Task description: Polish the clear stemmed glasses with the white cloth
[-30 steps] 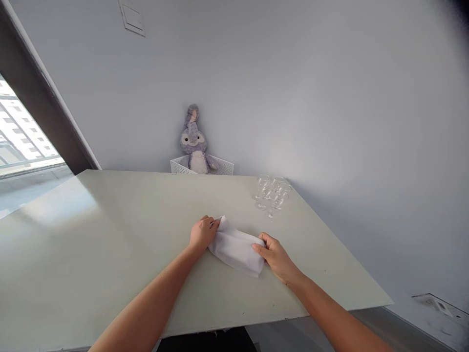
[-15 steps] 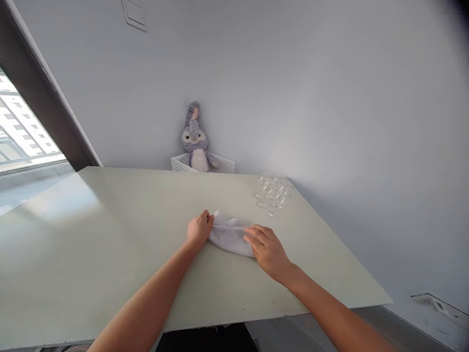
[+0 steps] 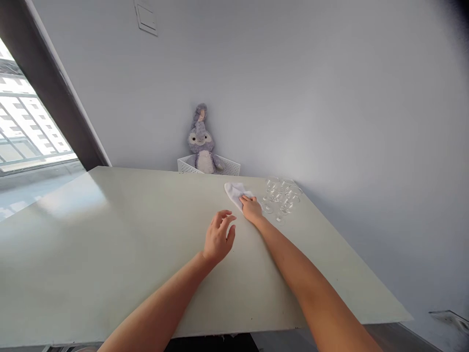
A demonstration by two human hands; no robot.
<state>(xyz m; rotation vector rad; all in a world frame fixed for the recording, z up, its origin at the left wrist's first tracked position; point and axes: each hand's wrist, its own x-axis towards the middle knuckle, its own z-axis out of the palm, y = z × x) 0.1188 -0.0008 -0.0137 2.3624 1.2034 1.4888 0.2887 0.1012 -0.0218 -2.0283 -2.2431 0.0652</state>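
A white cloth [image 3: 235, 191] lies spread toward the far side of the table. On its near right part rests my right hand [image 3: 251, 209], fingers bent and pressed into the fabric; the thumb is hard to make out. Closer to me, my left hand [image 3: 219, 237] hovers with curled, parted fingers and nothing in them. Just right of the cloth stands a cluster of several clear stemmed glasses [image 3: 282, 198], close to my right hand but seemingly apart from it.
The pale table [image 3: 146, 244] reaches back to the grey wall [image 3: 348, 122]. Behind its far edge, a purple plush toy [image 3: 204, 161] sits in a white perforated basket [image 3: 231, 167]. A window [image 3: 29, 117] is at the left.
The cloth has moved from the table's middle to the far side, beside the glasses, under my right hand. My left hand has let go of it and drawn back. The view has shifted slightly.
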